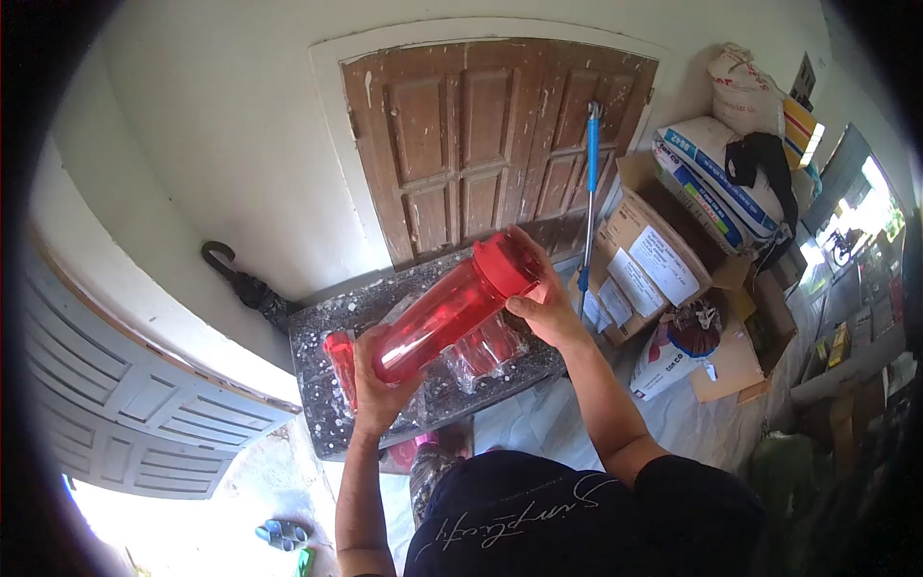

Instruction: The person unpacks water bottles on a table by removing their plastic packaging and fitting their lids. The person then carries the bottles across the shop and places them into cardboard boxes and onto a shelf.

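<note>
Your two hands grasp a red bottle (pixel 433 319), which is tilted across the center of the frame with its lid (pixel 506 265) toward the upper right and its base toward the lower left. Your left hand (pixel 383 392) grips the base; its fingers are partly hidden beneath the bottle, so their exact placement cannot be told. Your right hand (pixel 550 310) grips the lid end, with the thumb in view on the near side and the other fingers largely hidden behind the lid. Below the bottle is a speckled table (pixel 332 431), its middle covered from view by the bottle and your arms. On it, left of center, lies a red item (pixel 338 344), partly hidden by your left hand. Right of center, a red item in clear wrap (pixel 488 348) is cut off from view by the bottle; glare on the wrap obscures its shape. At the right of the frame, note the cardboard box (pixel 654 260), whose label print is too small to read, and the stacked sacks (pixel 716 178), partly covered by a dark cloth (pixel 764 178). At the lower left, sandals (pixel 284 534) lie in strong light. The dark lens border hides the corners.
</note>
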The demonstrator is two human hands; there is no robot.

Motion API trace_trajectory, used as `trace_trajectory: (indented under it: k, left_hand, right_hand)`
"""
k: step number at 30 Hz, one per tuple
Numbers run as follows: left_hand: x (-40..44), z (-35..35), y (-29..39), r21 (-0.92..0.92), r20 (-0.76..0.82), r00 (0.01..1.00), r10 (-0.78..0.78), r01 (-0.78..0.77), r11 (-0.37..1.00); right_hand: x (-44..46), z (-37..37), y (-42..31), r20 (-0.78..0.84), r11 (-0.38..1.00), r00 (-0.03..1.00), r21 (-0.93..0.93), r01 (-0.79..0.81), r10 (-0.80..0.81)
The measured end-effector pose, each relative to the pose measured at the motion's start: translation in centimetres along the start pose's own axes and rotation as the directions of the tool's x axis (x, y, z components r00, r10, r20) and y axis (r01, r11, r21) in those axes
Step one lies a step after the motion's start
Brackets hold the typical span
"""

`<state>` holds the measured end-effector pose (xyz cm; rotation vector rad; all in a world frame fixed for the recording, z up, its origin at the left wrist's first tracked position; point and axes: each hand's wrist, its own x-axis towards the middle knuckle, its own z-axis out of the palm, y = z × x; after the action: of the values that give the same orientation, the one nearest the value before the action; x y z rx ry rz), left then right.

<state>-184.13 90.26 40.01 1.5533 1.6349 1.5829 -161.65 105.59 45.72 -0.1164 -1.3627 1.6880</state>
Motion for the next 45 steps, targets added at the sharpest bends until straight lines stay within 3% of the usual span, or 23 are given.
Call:
trace_trajectory:
  k: [5,7,9,12,13,15,17,19,21,23,24,25,27,29,31,33,36,40,42,45]
  left_hand:
    - [-1.3,1.8,1.0,0.205,-0.106,0.975,0.195,-0.171,0.964]
    - [-1.6,2.8,2.4,0.407,-0.127,0.936,0.329,-0.254,0.878]
    - [-1.9,4.4,1.0,0.333,-0.122,0.935,0.332,-0.277,0.901]
    - [-2.6,7.5,1.8,0.006,-0.008,0.992,0.123,-0.123,0.992]
    - [-2.7,8.2,3.2,0.001,0.006,0.991,0.134,-0.134,0.991]
    - [-2.9,9.0,5.9,-0.172,0.098,0.995,-0.014,0.031,0.985]
    - [-3.4,9.9,5.0,-0.178,0.135,0.989,0.056,-0.031,0.984]
    - [-3.7,10.2,6.0,-0.360,0.290,0.956,0.040,0.070,0.930]
    - [-4.4,10.3,5.0,-0.359,0.316,0.946,0.070,0.051,0.932]
    - [-5.1,9.8,5.0,-0.462,0.458,0.885,-0.081,0.315,0.829]
    - [-5.3,9.5,4.7,-0.479,0.466,0.885,0.013,0.240,0.845]
    - [-5.3,9.1,4.3,-0.477,0.465,0.885,0.008,0.244,0.844]
    - [-5.8,8.4,3.6,-0.461,0.542,0.833,-0.106,0.401,0.792]
    - [-5.9,8.0,4.1,-0.409,0.531,0.837,-0.129,0.386,0.827]
    - [-5.1,7.9,4.3,-0.447,0.521,0.839,-0.158,0.426,0.787]
    - [-5.0,8.0,4.4,-0.436,0.506,0.848,-0.161,0.412,0.800]
    - [-4.5,8.8,3.6,-0.462,0.612,0.761,-0.216,0.566,0.683]
    - [-4.5,10.0,3.4,-0.455,0.675,0.672,-0.304,0.704,0.546]
    - [-4.4,10.5,2.5,-0.432,0.686,0.699,-0.204,0.616,0.659]
    - [-4.0,10.0,2.2,-0.364,0.747,0.629,-0.216,0.659,0.659]
  right_hand:
    - [-2.5,-0.1,0.7,-0.129,0.993,0.990,0.102,0.066,-0.053]
    - [-3.4,0.1,0.9,-0.201,0.971,0.975,0.194,0.138,-0.099]
    - [-4.2,0.4,1.2,-0.174,0.974,0.983,0.204,0.093,-0.058]
    - [-5.6,0.6,2.6,-0.145,0.980,0.989,0.197,-0.001,0.030]
    - [-5.9,0.7,2.5,-0.136,0.982,0.988,0.182,-0.049,0.075]
    - [-6.2,0.4,1.3,-0.172,0.992,0.981,0.101,-0.069,0.085]
    - [-6.2,0.2,0.2,-0.219,0.990,0.972,0.128,-0.057,0.084]
    - [-6.4,0.1,-0.7,-0.244,0.990,0.966,0.129,-0.053,0.083]
    - [-7.0,-0.4,-1.5,-0.308,0.993,0.947,0.100,-0.067,0.095]
    - [-8.3,-1.0,-3.0,-0.332,0.991,0.934,0.065,-0.118,0.133]
    - [-8.7,-0.9,-4.5,-0.198,0.980,0.973,0.181,-0.082,0.118]
    - [-9.0,-1.0,-5.3,-0.064,0.952,0.994,0.299,-0.064,0.087]
    - [-8.8,-2.8,-4.5,-0.122,0.955,0.987,0.291,-0.063,0.102]
    - [-8.4,-5.0,-2.6,-0.310,0.979,0.929,0.074,-0.190,0.203]
    - [-8.5,-4.5,-2.9,-0.277,0.970,0.930,0.091,-0.224,0.241]
    - [-9.5,-3.4,-2.8,-0.092,0.853,0.944,0.464,-0.241,0.316]
    - [-9.9,-2.8,-0.4,-0.127,0.829,0.917,0.486,-0.275,0.378]
    - [-10.6,-2.0,1.4,-0.195,0.896,0.919,0.360,-0.259,0.344]
    - [-10.9,-2.1,1.8,-0.183,0.928,0.934,0.278,-0.249,0.306]
    - [-11.0,-3.0,2.3,-0.165,0.937,0.928,0.157,-0.311,0.335]
